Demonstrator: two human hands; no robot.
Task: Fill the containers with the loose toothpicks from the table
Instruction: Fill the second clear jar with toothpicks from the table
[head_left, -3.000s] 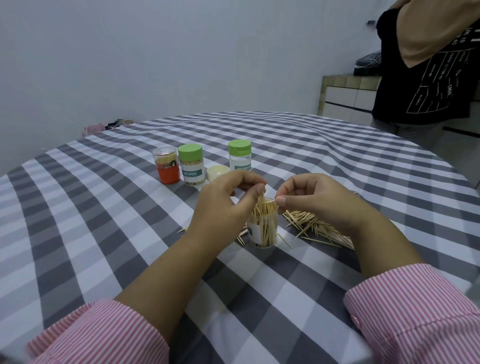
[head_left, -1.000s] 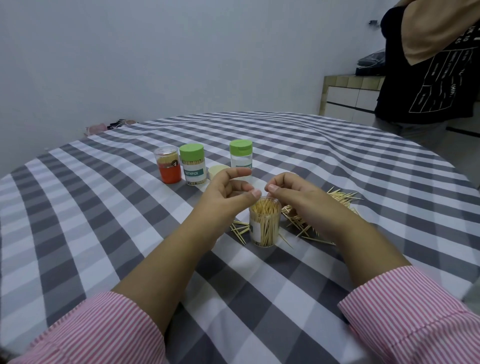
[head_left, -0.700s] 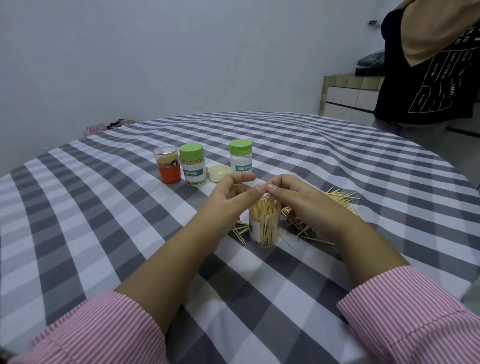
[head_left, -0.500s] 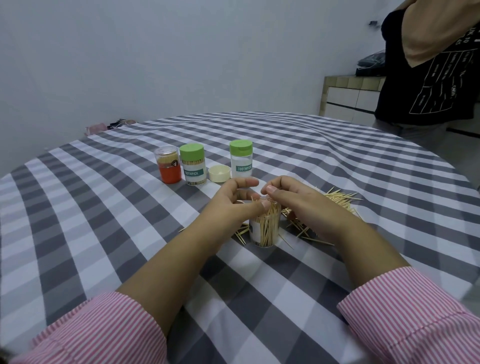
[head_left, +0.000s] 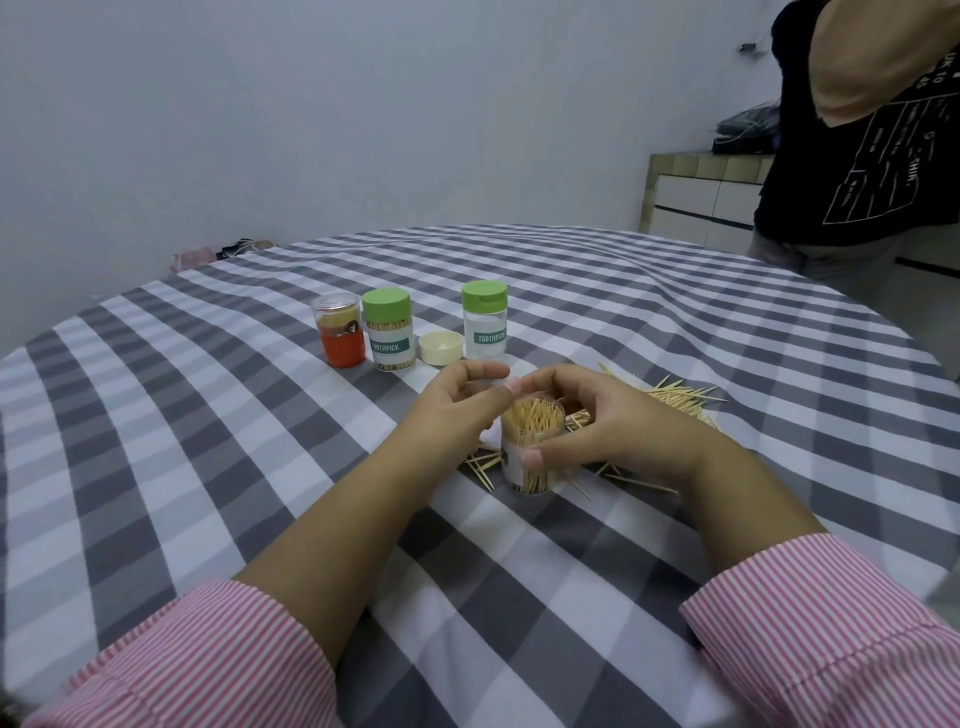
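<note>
An uncapped clear container (head_left: 530, 447) packed with toothpicks stands upright on the checked tablecloth (head_left: 208, 441). My right hand (head_left: 608, 421) grips it, thumb on the white label in front and fingers round its back. My left hand (head_left: 457, 405) hovers just left of the rim with fingers loosely curled; I cannot tell whether it pinches anything. Loose toothpicks (head_left: 675, 395) lie in a pile behind and to the right of my right hand, with a few more (head_left: 480, 462) left of the container's base.
Farther back stand an orange container (head_left: 340, 338), a green-capped toothpick container (head_left: 389, 338) that is full, a cream cap (head_left: 440, 348) lying upside down, and a green-capped container (head_left: 484, 327) that looks empty. Another person (head_left: 857, 130) stands at the table's far right.
My right hand has dropped from above the rim and now wraps round the container. The toothpicks that stuck up out of it now sit level inside. My left hand stays beside the rim.
</note>
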